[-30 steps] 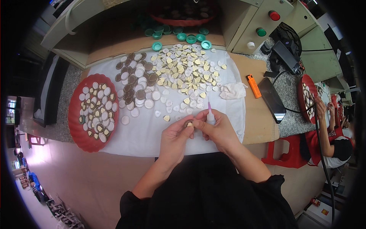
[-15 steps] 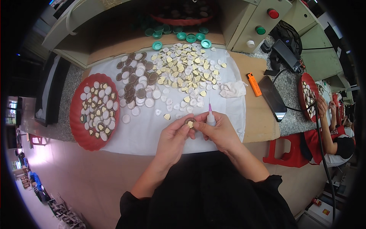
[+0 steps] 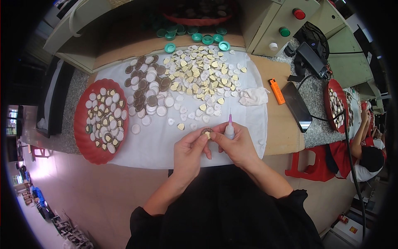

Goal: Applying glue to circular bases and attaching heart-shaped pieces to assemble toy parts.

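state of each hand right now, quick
Left hand: closed, pinching a brown-rimmed disc.
Right hand: closed, holding a needle-tipped white bottle, thumb at the disc.

The held disc [image 3: 205,130] is brown with a gold piece [image 3: 207,135]; the bottle [image 3: 229,133] looks cloudy white, its tip [image 3: 230,118] purple. The sheet [image 3: 155,147] is white, the loose discs [image 3: 152,101] brown or white, the chips [image 3: 202,107] gold or white. I see a red plate [image 3: 80,135], green cups [image 3: 207,40], an orange lighter [image 3: 277,92], and a surface [image 3: 78,83] speckled in greys.
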### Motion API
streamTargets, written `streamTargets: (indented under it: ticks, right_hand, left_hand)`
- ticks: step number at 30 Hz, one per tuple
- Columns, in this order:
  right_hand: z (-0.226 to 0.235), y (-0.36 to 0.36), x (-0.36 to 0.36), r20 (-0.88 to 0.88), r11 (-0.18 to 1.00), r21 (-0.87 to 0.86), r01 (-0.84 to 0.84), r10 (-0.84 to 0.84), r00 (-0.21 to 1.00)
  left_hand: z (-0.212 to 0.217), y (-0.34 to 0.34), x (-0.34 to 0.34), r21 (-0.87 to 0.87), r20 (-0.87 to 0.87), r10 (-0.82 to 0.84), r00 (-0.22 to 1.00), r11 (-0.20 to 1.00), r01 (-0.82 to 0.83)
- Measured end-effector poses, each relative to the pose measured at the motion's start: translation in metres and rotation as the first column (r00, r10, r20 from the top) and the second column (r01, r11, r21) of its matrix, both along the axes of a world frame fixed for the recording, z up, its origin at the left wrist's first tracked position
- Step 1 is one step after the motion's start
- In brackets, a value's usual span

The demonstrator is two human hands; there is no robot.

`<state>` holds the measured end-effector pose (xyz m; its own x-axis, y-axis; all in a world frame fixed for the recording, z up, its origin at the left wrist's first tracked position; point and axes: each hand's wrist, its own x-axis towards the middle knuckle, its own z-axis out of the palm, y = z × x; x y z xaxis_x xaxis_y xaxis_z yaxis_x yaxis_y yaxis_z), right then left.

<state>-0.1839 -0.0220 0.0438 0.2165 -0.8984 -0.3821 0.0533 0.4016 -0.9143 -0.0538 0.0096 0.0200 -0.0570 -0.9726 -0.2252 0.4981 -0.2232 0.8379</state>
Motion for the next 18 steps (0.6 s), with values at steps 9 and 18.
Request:
streamTargets:
  ticks: [9,18]
  right_hand:
    - [0.0000,-0.0039,-0.0040,-0.041,0.996,-0.089,-0.030,0.027,0.999]
    - [0.0003,-0.0057,-0.0089,0.007,0.998,-0.005,-0.069,0.069,0.998]
  left_hand:
    - [0.0003,-0.0031,0.0018,0.011,-0.095,-0.059,0.994,0.998,0.060]
    - [0.0005,-0.0005,0.0053,-0.052,0.075,-0.081,0.994,0.995,0.085]
